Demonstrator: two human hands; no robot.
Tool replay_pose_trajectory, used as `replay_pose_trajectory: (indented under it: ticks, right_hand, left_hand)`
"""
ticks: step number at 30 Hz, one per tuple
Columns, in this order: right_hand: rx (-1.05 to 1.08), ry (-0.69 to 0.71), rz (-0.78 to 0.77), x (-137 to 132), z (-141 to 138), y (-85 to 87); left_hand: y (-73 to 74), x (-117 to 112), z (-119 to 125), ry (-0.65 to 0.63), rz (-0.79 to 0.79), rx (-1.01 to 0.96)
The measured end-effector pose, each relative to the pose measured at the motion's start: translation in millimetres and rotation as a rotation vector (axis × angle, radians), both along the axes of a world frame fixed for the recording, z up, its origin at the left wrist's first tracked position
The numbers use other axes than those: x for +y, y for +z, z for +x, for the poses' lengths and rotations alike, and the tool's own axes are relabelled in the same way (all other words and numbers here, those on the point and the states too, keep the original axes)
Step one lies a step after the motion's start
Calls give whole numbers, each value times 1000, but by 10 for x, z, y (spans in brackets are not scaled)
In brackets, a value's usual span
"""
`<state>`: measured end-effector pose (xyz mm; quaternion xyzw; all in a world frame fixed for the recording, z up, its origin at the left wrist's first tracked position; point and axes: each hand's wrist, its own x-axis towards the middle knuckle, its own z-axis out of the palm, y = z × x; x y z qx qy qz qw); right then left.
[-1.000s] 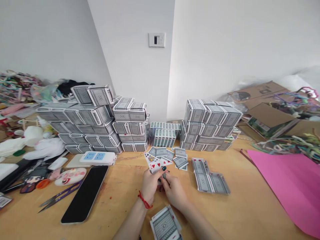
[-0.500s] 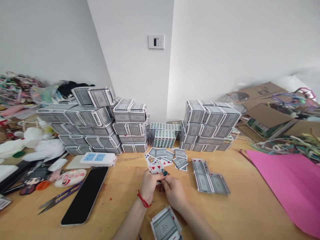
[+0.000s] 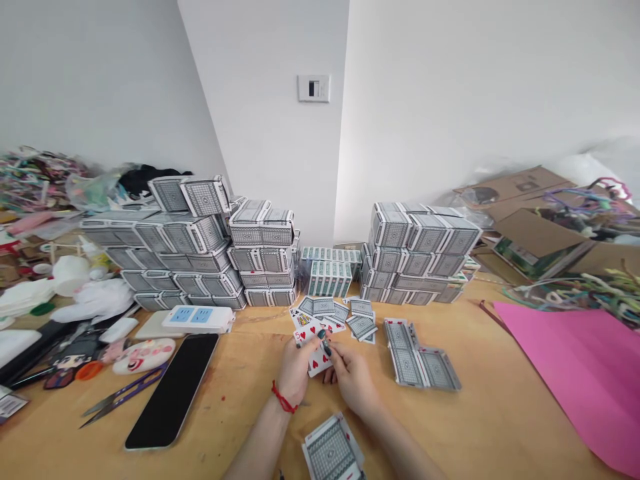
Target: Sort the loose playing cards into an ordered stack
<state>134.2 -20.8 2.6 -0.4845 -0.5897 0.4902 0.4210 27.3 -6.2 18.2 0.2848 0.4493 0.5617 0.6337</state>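
My left hand [image 3: 294, 371], with a red cord bracelet at the wrist, is closed on a playing card [image 3: 317, 364], a five of hearts, face up. My right hand [image 3: 356, 381] pinches at the card's right edge; its thumb and fingertips meet my left thumb there. Whether more cards lie beneath is hidden. Just beyond my hands, loose playing cards [image 3: 362, 326] lie scattered, some face up. Nearer me rests a stack of cards [image 3: 330, 448], backs up. To the right sits an L-shaped piece made of cards [image 3: 406, 360].
Stacked card-covered blocks stand at the back left [image 3: 193, 233] and back right [image 3: 425, 233], with green-white packs [image 3: 330, 279] between. On the left lie a phone [image 3: 173, 390], thread snips [image 3: 123, 397] and a power strip [image 3: 197, 319]. Pink paper [image 3: 570, 373] covers the right side.
The five of hearts has tilted and come further into view between my hands, showing more of its face. My fingers have shifted along its edge. The other cards stay put.
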Motion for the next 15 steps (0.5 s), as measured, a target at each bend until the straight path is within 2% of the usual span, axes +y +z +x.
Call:
replay_pose_trajectory:
  ticks: [3, 9, 15]
  right_hand:
    - [6, -5, 11, -1, 7, -1]
    - [101, 11, -92, -15, 29, 28]
    - [26, -42, -41, 9, 42, 3]
  left_hand:
    - [16, -10, 4, -17, -14, 64]
    - [27, -40, 40, 60, -5, 192]
    - [25, -47, 58, -31, 25, 143]
